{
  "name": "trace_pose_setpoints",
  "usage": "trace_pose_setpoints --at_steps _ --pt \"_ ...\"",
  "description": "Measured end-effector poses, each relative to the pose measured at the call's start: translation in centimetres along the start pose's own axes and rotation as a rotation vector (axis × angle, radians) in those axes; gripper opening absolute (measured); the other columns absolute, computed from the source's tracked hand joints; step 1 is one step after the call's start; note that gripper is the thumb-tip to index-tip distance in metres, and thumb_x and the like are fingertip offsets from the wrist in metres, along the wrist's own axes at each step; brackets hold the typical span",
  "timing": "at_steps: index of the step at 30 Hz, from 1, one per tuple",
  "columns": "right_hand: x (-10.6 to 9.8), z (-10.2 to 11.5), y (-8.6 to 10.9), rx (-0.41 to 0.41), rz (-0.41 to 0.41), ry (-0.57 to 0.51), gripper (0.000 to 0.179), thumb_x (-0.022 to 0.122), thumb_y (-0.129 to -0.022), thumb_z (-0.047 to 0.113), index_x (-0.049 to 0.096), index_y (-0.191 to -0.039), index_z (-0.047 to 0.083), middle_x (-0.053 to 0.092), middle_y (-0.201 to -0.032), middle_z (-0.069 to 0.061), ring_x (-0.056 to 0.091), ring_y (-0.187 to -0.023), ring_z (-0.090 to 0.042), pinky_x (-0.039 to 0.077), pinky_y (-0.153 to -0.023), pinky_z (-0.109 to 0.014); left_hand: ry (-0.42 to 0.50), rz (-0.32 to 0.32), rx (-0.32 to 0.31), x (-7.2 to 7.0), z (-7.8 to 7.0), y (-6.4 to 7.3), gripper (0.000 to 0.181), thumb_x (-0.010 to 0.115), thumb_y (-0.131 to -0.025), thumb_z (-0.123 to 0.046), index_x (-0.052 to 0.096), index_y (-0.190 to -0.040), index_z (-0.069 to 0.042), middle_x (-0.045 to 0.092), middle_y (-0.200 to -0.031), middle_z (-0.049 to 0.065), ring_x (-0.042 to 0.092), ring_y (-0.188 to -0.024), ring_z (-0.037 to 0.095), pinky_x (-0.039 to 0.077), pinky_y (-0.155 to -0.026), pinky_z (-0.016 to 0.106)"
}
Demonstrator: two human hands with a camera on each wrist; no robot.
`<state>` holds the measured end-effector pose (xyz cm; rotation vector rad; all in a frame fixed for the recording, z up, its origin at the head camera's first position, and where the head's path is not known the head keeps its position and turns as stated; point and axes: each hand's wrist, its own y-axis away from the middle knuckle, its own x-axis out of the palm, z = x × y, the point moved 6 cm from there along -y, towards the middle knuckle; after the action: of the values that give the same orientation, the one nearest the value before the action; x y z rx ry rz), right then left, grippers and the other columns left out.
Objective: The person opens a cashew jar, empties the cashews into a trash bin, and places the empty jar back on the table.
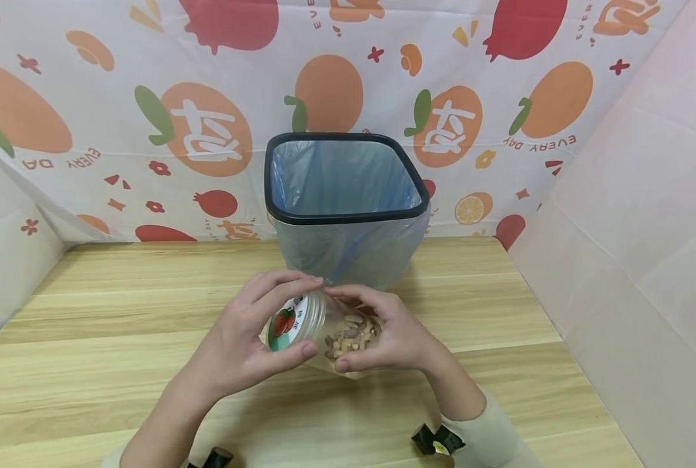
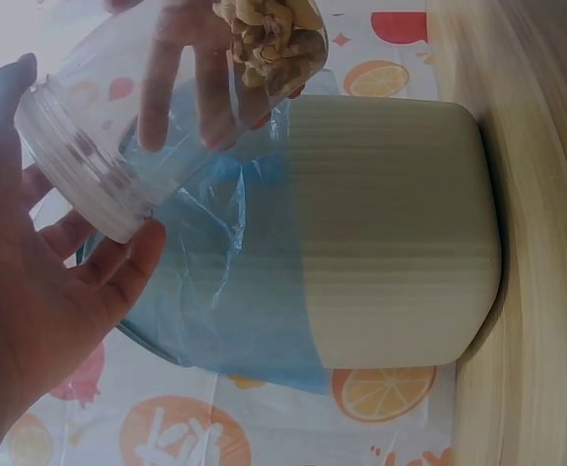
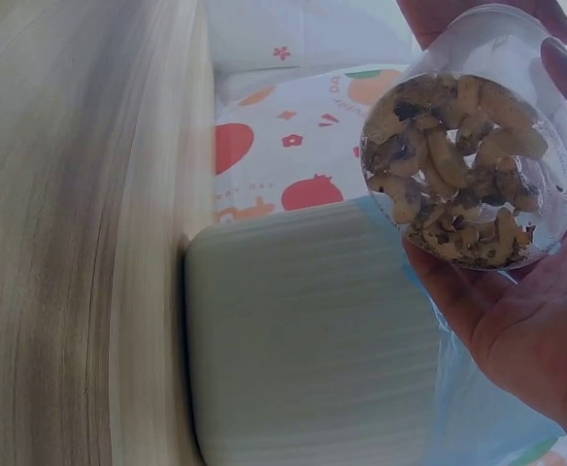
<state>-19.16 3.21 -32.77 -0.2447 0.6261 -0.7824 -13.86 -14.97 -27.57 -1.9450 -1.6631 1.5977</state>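
A clear plastic jar (image 1: 332, 311) is tilted in the air between both hands, with its round printed lid (image 1: 286, 323) facing left. My left hand (image 1: 253, 335) grips the lid end, thumb on the near side and fingers over the far side. The right hand (image 1: 399, 330) holds the jar's body near its base, the thumb on the near side. Cashew nuts (image 1: 354, 335) lie gathered at the base end. In the right wrist view the cashews (image 3: 453, 160) show dark specks and patches through the clear bottom.
Just beyond the hands stands a pale bin (image 1: 348, 250) with a black rim (image 1: 348, 220) and a translucent blue bag (image 2: 227, 228) lining it. A fruit-print cloth (image 1: 207, 188) hangs behind. The wooden table (image 1: 120, 325) spreads out under everything, with white walls at both sides.
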Motion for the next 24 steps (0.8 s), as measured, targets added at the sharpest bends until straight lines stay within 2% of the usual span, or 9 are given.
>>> trace_pose_setpoints --at_steps 5,9,13,17,24 --pt "0.0 -0.2 0.0 0.022 0.01 -0.007 0.083 0.092 -0.068 0.011 0.053 -0.141 0.016 0.059 -0.139 0.0 0.061 -0.121 -0.02 0.051 -0.102 -0.037 -0.037 0.018 0.016 0.0 0.0 0.1 0.075 0.081 -0.077 -0.051 0.057 -0.141 -0.02 0.057 -0.138 -0.002 0.052 -0.124 0.017 0.044 -0.099 0.021" --pt "0.0 -0.5 0.2 0.032 0.031 -0.06 0.079 0.091 -0.072 0.015 0.053 -0.141 0.015 0.059 -0.138 -0.002 0.059 -0.124 -0.024 0.049 -0.104 -0.039 0.0 0.036 0.107 0.0 -0.6 -0.1 0.077 0.075 -0.081 -0.06 0.056 -0.141 -0.017 0.055 -0.14 0.005 0.051 -0.126 0.023 0.04 -0.105 0.024" --pt "0.1 -0.7 0.3 0.037 0.066 -0.14 0.076 0.087 -0.078 0.036 0.052 -0.142 0.014 0.059 -0.138 -0.005 0.058 -0.124 -0.026 0.05 -0.103 -0.042 0.041 0.048 0.181 0.1 -1.3 -0.3 0.072 0.075 -0.082 -0.057 0.06 -0.137 -0.013 0.057 -0.137 0.008 0.052 -0.124 0.024 0.041 -0.104 0.024" --pt "0.2 -0.7 0.3 0.044 0.087 -0.17 0.08 0.082 -0.078 0.05 0.051 -0.142 0.014 0.058 -0.139 -0.006 0.058 -0.123 -0.025 0.052 -0.1 -0.043 0.056 0.042 0.193 0.1 -1.5 -0.4 0.067 0.075 -0.084 -0.054 0.062 -0.135 -0.012 0.059 -0.134 0.008 0.053 -0.121 0.023 0.04 -0.103 0.02" --pt "0.1 -0.6 0.2 0.049 0.07 -0.141 0.08 0.083 -0.077 0.049 0.052 -0.142 0.014 0.059 -0.138 -0.006 0.059 -0.122 -0.026 0.052 -0.1 -0.041 0.054 0.037 0.159 0.0 -1.1 -0.2 0.066 0.075 -0.084 -0.053 0.062 -0.135 -0.012 0.06 -0.133 0.005 0.053 -0.121 0.022 0.039 -0.103 0.02"
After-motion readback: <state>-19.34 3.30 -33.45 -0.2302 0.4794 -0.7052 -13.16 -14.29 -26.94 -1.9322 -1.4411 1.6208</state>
